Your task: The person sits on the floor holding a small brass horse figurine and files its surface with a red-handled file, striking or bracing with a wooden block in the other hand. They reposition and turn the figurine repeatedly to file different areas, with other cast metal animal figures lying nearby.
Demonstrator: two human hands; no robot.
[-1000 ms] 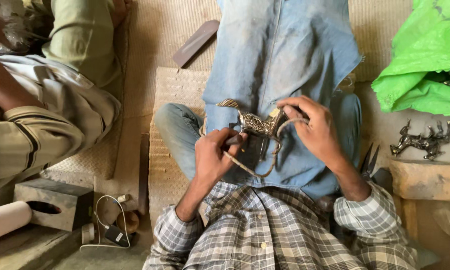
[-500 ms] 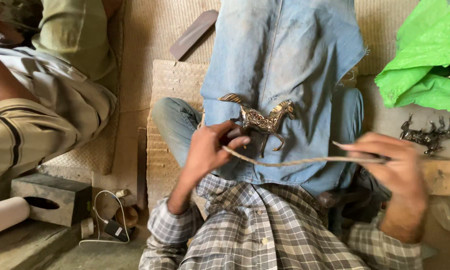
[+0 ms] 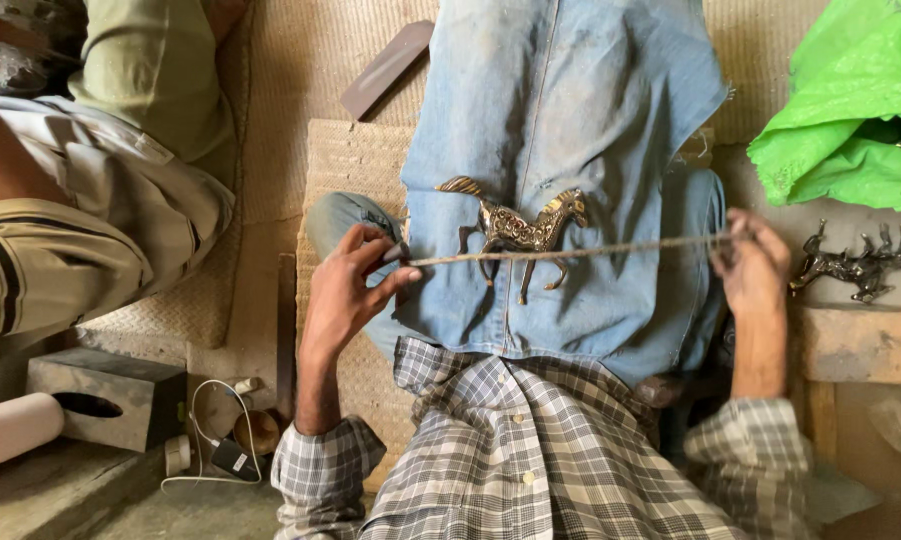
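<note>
1. The left hand (image 3: pixel 355 290) is closed in a pinch: thumb and fingers grip the left end of a thin taut cord (image 3: pixel 570 251).
2. The right hand (image 3: pixel 755 265) is closed on the right end of the cord, fingers curled around it.
3. The cord runs nearly level from hand to hand. Its long axis lies left to right, rising slightly toward the right hand.
4. A small brass horse figure (image 3: pixel 515 232) lies on the denim cloth (image 3: pixel 570 120) spread over the lap. Its body lies left to right, head toward the right hand.
5. The cord crosses the horse figure at leg level, touching or just above it; which cannot be determined.
6. The horse figure lies between the hands, somewhat nearer the left hand.
7. A second dark metal figure (image 3: pixel 855 262) rests near the right hand, above a wooden block (image 3: pixel 860 345).
8. Another person's trouser leg (image 3: pixel 80 240) occupies the left side.
</note>
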